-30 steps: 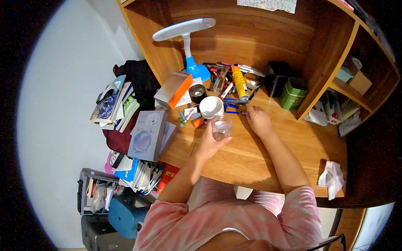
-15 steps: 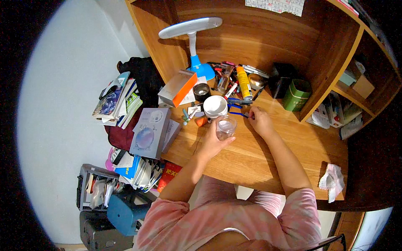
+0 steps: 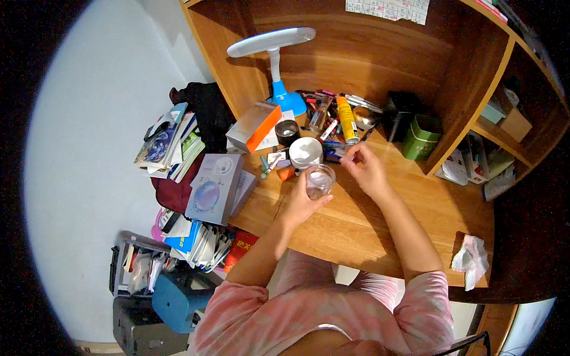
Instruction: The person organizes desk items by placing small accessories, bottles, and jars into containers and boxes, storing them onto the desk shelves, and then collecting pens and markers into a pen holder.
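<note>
Two hands apart: the clear jar (image 3: pixel 320 181) clasped in my left hand (image 3: pixel 301 204) could, if nudged forward, topple the white cup (image 3: pixel 304 164); whether my right hand (image 3: pixel 367 171) grips anything, I cannot tell.

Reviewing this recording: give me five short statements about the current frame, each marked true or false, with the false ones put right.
1. The left hand holds a clear jar. True.
2. The right hand is also on the clear jar. False: the right hand is apart from it, near the blue pens.
3. The desk lamp has a red base. False: the desk lamp has a blue base.
4. The green tin stands to the right of the desk lamp in the picture. True.
5. The crumpled tissue lies beside the desk lamp. False: the crumpled tissue lies near the right edge of the desk.
</note>
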Available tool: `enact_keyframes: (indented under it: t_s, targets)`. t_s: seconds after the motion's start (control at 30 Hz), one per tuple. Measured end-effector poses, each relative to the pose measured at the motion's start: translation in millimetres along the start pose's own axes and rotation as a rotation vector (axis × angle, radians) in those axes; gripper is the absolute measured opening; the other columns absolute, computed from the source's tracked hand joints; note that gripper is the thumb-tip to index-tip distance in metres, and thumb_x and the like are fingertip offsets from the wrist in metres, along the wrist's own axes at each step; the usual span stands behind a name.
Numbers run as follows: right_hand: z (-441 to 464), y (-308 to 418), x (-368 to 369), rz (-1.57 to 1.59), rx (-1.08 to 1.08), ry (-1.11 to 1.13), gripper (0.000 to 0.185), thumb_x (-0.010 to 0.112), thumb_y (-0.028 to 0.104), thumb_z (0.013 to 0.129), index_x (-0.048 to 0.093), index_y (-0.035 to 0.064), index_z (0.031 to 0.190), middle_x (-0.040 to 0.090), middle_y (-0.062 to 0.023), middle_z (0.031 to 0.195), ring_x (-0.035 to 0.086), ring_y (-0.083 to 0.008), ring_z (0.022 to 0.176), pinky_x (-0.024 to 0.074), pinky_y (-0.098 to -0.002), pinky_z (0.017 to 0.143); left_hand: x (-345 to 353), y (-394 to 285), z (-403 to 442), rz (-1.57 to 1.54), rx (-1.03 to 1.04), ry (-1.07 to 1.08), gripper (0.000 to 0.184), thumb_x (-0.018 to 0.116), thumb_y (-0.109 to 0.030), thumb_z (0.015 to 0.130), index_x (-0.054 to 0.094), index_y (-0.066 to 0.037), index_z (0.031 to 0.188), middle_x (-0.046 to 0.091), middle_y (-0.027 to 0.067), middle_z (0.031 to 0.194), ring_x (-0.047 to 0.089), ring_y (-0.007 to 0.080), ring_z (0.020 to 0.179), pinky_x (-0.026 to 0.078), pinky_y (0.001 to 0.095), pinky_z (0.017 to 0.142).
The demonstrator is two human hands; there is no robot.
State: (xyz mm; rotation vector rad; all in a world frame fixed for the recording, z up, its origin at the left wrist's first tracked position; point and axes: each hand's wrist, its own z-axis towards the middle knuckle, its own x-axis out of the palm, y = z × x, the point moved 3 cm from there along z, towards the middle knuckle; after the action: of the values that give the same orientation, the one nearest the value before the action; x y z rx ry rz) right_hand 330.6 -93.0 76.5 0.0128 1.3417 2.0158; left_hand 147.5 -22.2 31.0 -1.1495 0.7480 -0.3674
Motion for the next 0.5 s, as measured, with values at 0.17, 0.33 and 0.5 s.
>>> enact_keyframes:
  t_s: [0.17,0.33,0.5]
  targets:
    - [-11.5,34.4,19.2,-0.04,-0.224,0.285,0.014,0.067,0.007,0.084,0.057,0.0052,0.094,0.063,-0.0111,0.091,0.063,-0.0286,0.088,0.0504,-0.0373,0.075,0.0,-7.4,-1.2,-0.038,0.001,0.002,0.083,0.082,-0.015,0.075,0.032,-0.002,0.14,0.052,0.0162,0.129,0.054,0.0239,0.118,0.045,0.0368,0.099]
    - [-12.9,38.5,23.2,-0.014,-0.368,0.28,0.012,0.066,0.006,0.083,0.061,0.0045,0.094,0.065,-0.0144,0.1,0.063,-0.0351,0.093,0.0521,-0.0403,0.08,-0.5,-6.4,-0.3,-0.046,0.032,0.038,0.082,0.081,-0.015,0.077,0.031,-0.002,0.141,0.051,0.0154,0.13,0.054,0.0233,0.118,0.046,0.0362,0.098]
    - [-12.8,32.5,23.5,-0.089,-0.356,0.292,0.012,0.067,0.007,0.083,0.066,0.0033,0.094,0.067,-0.0142,0.103,0.064,-0.0329,0.094,0.0522,-0.0394,0.081,0.5,4.6,1.6,-0.039,0.063,0.043,0.081,0.08,-0.015,0.077,0.031,-0.003,0.141,0.05,0.0163,0.13,0.054,0.0239,0.118,0.046,0.036,0.097]
